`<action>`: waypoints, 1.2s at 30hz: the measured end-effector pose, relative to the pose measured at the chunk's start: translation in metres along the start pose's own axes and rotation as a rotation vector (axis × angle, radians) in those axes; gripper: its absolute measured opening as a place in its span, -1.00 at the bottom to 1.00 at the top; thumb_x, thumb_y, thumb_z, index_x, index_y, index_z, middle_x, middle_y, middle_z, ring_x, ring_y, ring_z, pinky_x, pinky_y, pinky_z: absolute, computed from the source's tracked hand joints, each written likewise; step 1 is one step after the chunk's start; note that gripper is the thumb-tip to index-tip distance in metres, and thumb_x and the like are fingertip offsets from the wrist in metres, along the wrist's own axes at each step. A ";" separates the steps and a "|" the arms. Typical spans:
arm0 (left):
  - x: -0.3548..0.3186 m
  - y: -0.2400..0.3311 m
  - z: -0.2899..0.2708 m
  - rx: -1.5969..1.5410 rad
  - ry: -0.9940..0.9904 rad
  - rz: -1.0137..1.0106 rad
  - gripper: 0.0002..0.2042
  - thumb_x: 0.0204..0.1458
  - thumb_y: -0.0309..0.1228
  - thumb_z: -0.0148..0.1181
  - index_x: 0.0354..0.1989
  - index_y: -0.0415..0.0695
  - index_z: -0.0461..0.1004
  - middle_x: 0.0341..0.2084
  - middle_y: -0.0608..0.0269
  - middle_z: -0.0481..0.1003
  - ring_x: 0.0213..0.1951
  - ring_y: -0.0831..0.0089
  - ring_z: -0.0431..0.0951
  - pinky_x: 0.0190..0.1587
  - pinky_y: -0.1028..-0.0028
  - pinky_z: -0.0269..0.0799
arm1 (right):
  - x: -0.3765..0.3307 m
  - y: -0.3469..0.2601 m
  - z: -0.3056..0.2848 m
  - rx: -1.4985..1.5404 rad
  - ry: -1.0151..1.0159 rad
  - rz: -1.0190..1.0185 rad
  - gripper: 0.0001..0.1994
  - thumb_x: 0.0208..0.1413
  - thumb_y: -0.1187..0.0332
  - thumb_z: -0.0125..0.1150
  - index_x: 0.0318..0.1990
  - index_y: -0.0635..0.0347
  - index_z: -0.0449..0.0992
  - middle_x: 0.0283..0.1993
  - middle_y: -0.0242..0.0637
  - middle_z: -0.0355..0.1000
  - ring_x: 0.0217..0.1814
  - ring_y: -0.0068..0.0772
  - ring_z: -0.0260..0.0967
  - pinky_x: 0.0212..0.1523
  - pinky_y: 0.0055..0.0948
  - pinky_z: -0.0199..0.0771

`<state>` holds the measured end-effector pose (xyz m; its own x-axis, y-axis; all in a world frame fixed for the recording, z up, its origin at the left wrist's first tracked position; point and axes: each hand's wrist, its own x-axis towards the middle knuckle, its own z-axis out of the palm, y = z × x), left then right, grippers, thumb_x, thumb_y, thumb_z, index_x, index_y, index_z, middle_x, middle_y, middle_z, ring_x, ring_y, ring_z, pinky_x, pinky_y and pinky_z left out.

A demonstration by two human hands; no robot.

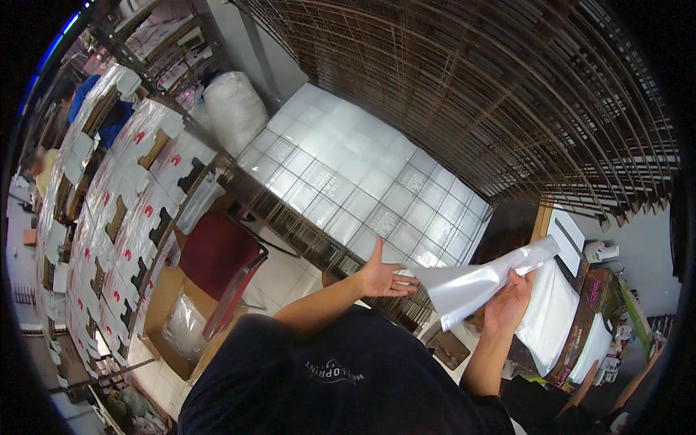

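Observation:
My right hand [507, 301] grips a translucent plastic sheet [475, 283], thumb on top, and the sheet bends into a loose curl toward my left. My left hand [383, 278] holds nothing. Its thumb points up and its fingers are spread just short of the sheet's left end. Beyond both hands lies a wire drying rack [346, 210], covered with rows of similar clear sheets, some with white printed marks. At the right, below the held sheet, rests a pile of whitish sheets [549, 319].
Raised wire racks [464, 87] hang over the far side. A red chair [221, 254] and a cardboard box with clear plastic [181, 326] stand at left. Farther left, printed sheets fill more racks [123, 239]. Another person's arms [638, 377] show at lower right.

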<state>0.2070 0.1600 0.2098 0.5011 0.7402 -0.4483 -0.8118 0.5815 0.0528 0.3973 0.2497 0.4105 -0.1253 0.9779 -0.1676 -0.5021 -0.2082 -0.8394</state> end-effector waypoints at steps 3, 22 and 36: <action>-0.003 0.032 -0.019 -0.134 -0.051 0.059 -0.25 -0.06 0.21 -0.14 0.00 -0.32 0.24 -0.05 0.02 0.33 -0.02 0.21 0.36 0.07 0.26 0.23 | 0.003 0.007 0.008 -0.009 -0.099 0.066 -0.34 -0.16 0.58 -0.03 0.21 0.16 -0.03 -0.03 -0.27 0.23 0.02 -0.33 0.20 0.05 -0.34 0.22; -0.006 0.213 -0.109 0.310 0.697 0.650 -0.74 -0.17 -0.40 0.07 -0.23 -0.06 0.46 -0.41 0.32 0.44 -0.31 0.50 0.39 -0.33 0.43 0.29 | 0.189 0.176 -0.102 -0.478 0.250 0.182 -0.60 -0.24 0.64 -0.07 -0.12 0.24 0.32 -0.25 -0.25 0.35 -0.28 -0.39 0.36 -0.27 -0.41 0.44; 0.095 0.256 -0.189 1.125 1.257 0.793 -0.76 -0.25 -0.49 0.11 -0.31 -0.09 0.49 -0.50 0.16 0.52 -0.41 0.27 0.52 -0.30 0.37 0.41 | 0.304 0.330 -0.221 -1.239 0.178 -0.071 -0.60 -0.24 0.59 0.13 -0.12 0.26 0.44 -0.17 -0.17 0.43 -0.19 -0.40 0.37 -0.25 -0.51 0.36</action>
<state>-0.0098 0.3159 0.0121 -0.7603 0.5694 -0.3127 0.1015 0.5795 0.8086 0.3829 0.4832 -0.0317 0.0349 0.9955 -0.0886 0.6504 -0.0899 -0.7543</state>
